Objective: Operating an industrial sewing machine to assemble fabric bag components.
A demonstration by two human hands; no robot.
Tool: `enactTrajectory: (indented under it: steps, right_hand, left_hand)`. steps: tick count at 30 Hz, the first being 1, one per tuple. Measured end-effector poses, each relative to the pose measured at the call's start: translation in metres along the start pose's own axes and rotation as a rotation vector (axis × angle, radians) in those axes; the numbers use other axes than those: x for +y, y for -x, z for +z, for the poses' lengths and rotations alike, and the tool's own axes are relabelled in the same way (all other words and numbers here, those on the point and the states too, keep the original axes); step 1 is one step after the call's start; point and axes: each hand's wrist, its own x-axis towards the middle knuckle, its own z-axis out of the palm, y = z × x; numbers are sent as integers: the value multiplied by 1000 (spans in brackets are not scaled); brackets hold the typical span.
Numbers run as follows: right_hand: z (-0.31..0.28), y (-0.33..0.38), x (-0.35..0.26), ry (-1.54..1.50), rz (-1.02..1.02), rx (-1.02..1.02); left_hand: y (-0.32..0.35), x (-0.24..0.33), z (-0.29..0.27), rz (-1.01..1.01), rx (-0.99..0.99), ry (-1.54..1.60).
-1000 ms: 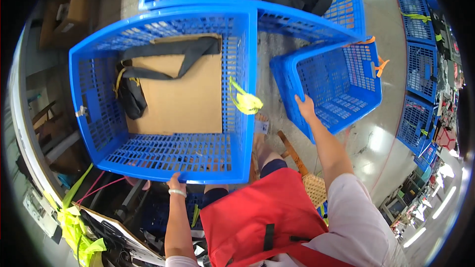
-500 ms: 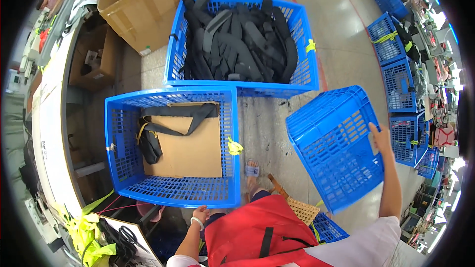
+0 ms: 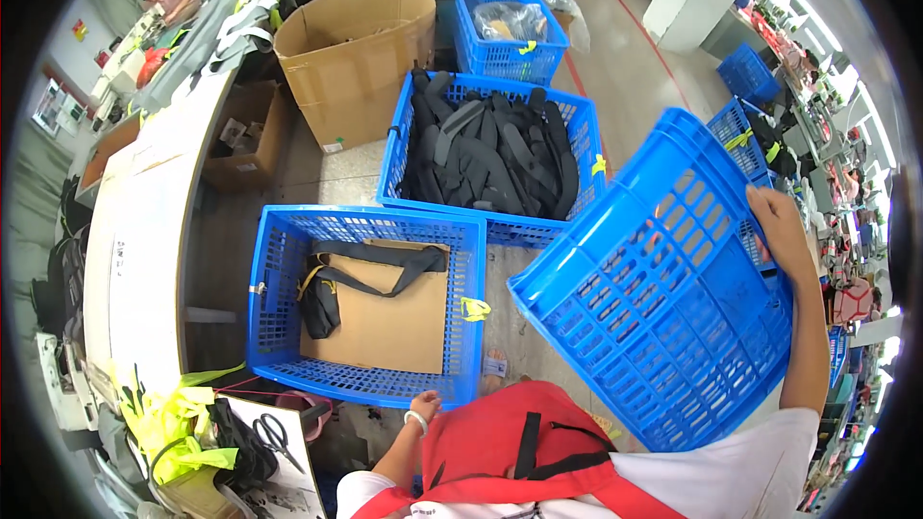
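Observation:
A blue plastic crate (image 3: pixel 673 298) hangs tilted at my right side, its slotted base and wall turned toward me. My right hand (image 3: pixel 781 228) is closed on the crate's right edge, the fingers partly hidden behind it. My left hand (image 3: pixel 424 405) holds nothing; its fingers are loosely bent, just off the near edge of a second blue crate (image 3: pixel 365 388) on the left. Inside that crate, a black strap (image 3: pixel 385 257) with a pouch-like end (image 3: pixel 321 309) lies on a cardboard sheet (image 3: pixel 389 332). Behind it stands a crate (image 3: pixel 490 218) full of black padded straps (image 3: pixel 490 154).
A large cardboard box (image 3: pixel 370 77) and another blue crate (image 3: pixel 510 56) holding plastic bags stand farther back. A long worktable (image 3: pixel 144 259) runs along the left. Scissors (image 3: pixel 277 437) lie on a board at lower left. More blue crates (image 3: pixel 748 75) line the right.
My right hand has raised the blue crate, which is nearer and more tilted. The view has lifted to show more of the room. My left hand stays near the second crate.

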Motion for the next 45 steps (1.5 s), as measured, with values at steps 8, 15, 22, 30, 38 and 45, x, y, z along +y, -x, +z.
enactTrajectory:
  steps: [8,15,22,30,38,45]
  right_hand:
    - [41,-73,-130,166,-492,146]
    - [129,-218,-155,171,-655,-21]
    - [215,-399,44,63,-351,108]
    - [348,-357,179,-187,-377,57]
    - [437,-259,187,286,-305,-375]
    - [460,-213,177,365,-542,-163]
  left_hand:
    - [49,-26,-71,60,173,78]
    - [101,-42,-100,-58,451,173]
    - [118,-34,-8,-129,447,335]
    - [76,16,94,-63,232,150]
    - [52,32,91,-22,251,47]
    - [62,9,95,-149,355,295]
